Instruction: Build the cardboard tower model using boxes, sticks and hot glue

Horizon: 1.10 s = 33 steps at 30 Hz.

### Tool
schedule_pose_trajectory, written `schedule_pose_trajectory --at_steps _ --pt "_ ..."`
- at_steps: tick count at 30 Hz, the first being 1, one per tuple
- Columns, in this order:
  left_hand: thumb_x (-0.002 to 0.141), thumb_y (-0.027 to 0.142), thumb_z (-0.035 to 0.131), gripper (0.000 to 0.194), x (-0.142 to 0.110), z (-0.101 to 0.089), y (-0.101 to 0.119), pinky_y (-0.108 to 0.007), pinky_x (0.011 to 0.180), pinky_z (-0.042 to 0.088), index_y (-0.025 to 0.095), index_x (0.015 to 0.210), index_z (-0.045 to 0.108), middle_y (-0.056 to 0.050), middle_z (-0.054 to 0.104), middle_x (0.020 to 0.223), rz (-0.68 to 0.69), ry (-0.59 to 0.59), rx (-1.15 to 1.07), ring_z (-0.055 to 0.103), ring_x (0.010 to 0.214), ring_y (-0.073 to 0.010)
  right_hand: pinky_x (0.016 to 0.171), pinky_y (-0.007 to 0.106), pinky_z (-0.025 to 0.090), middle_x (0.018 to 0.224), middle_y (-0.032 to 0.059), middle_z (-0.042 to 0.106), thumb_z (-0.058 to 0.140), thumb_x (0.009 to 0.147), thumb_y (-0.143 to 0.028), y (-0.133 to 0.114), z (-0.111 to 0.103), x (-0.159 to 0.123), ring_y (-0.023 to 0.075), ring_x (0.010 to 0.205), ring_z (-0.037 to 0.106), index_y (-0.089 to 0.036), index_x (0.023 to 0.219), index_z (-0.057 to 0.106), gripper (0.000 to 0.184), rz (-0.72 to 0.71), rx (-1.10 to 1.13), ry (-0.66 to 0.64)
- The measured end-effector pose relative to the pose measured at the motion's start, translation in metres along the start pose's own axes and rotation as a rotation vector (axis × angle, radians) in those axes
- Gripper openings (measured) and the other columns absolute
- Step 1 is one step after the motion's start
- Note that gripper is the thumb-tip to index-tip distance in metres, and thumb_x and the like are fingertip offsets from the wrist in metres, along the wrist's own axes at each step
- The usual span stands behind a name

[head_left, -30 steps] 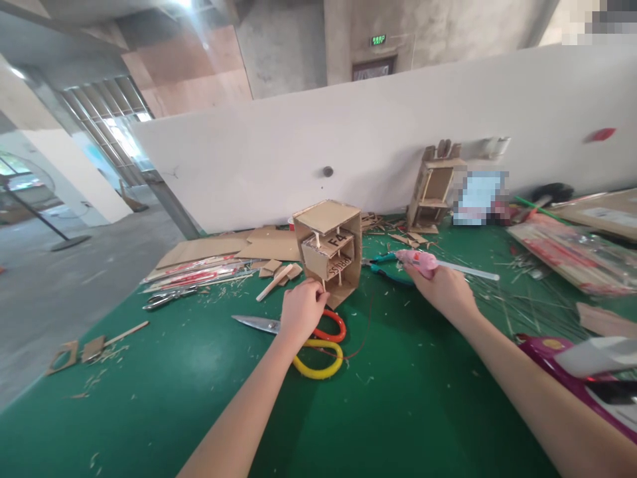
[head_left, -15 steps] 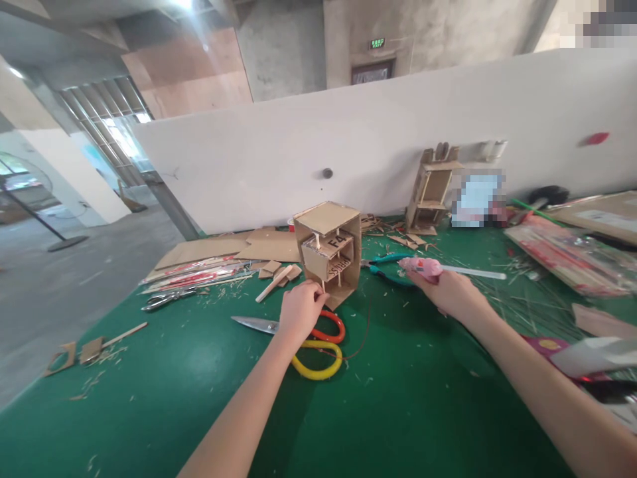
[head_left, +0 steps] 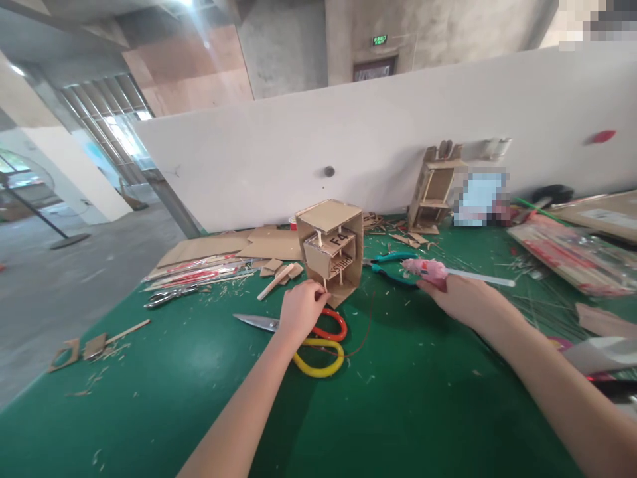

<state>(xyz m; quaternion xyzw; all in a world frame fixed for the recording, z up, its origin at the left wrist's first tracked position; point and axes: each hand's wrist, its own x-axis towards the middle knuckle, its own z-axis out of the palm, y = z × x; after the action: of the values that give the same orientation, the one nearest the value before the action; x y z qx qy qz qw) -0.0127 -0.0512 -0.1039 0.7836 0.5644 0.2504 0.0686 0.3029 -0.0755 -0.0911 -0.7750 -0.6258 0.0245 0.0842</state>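
Observation:
A small cardboard shelf model (head_left: 329, 216) stands on the green table, with pale stick posts between its levels and printed letters on its inner pieces. At its lower front corner, my left hand (head_left: 301, 309) is pinched closed on a thin wooden stick (head_left: 325, 285) standing in the lowest level. My right hand (head_left: 465, 299) grips a pink hot glue gun (head_left: 428, 269), a translucent glue stick (head_left: 485, 277) projecting from its rear. Its nozzle points left, apart from the model. Scissors (head_left: 318, 370) with red and yellow handles lie under my left wrist. Teal-handled pliers (head_left: 393, 257) rest beyond the glue gun.
Cardboard sheets (head_left: 204, 250) and bagged sticks (head_left: 199, 273) lie at the left back. A taller cardboard model (head_left: 432, 192) stands by the white partition (head_left: 259, 159). Packaged sticks (head_left: 567, 255) lie at right. Cardboard scraps (head_left: 94, 346) sit near the left edge.
My right hand has shifted slightly right with the glue gun, away from the cardboard model. My left hand keeps its pinch at the model's lower corner. The whole view has shifted slightly.

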Motion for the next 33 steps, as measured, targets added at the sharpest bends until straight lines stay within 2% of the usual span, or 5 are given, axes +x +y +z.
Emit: schedule_pose_trajectory --at_steps 17,21,24,28,33 --pt "0.082 0.026 0.061 0.013 0.001 0.002 0.001 -0.024 0.066 0.039 0.02 0.073 0.067 0.0 0.07 0.085 -0.036 0.023 -0.016 0.062 0.075 -0.0147 0.066 0.043 0.044 0.074 0.0161 0.067 0.036 0.085 -0.065 -0.007 -0.035 -0.035 0.0301 0.069 0.065 -0.021 0.06 0.06 0.056 0.163 -0.065 -0.282" --pt "0.083 0.027 0.061 0.013 0.002 0.001 -0.004 -0.025 0.069 0.042 0.02 0.076 0.069 -0.001 0.07 0.086 -0.018 -0.012 -0.04 0.062 0.076 -0.0148 0.064 0.046 0.045 0.074 0.0121 0.067 0.033 0.084 -0.069 -0.04 -0.05 -0.064 0.0317 0.068 0.064 -0.024 0.065 0.059 0.055 0.076 -0.152 -0.267" --pt "0.082 0.025 0.06 0.012 0.003 -0.002 -0.01 -0.024 0.074 0.045 0.021 0.082 0.071 -0.001 0.07 0.089 0.026 -0.075 -0.088 0.063 0.08 -0.015 0.068 0.042 0.047 0.08 0.0084 0.069 0.038 0.088 -0.059 -0.08 -0.049 -0.076 0.0306 0.08 0.066 -0.026 0.084 0.064 0.042 -0.217 -0.049 -0.253" --pt "0.083 0.019 0.057 0.015 0.003 -0.004 -0.015 -0.024 0.082 0.046 0.021 0.085 0.072 -0.002 0.07 0.094 0.072 -0.094 -0.113 0.064 0.085 -0.0147 0.074 0.034 0.047 0.1 0.007 0.071 0.037 0.093 -0.041 -0.128 -0.025 -0.064 0.0246 0.089 0.067 -0.027 0.114 0.063 0.036 -0.435 0.2 -0.257" --pt "0.082 0.016 0.058 0.015 0.004 -0.002 -0.016 -0.023 0.08 0.048 0.021 0.085 0.072 -0.002 0.07 0.091 0.077 -0.076 -0.106 0.065 0.084 -0.0148 0.08 0.028 0.046 0.108 0.0064 0.07 0.034 0.095 -0.033 -0.154 0.006 -0.037 0.0201 0.098 0.065 -0.024 0.115 0.064 0.037 -0.469 0.268 -0.207"
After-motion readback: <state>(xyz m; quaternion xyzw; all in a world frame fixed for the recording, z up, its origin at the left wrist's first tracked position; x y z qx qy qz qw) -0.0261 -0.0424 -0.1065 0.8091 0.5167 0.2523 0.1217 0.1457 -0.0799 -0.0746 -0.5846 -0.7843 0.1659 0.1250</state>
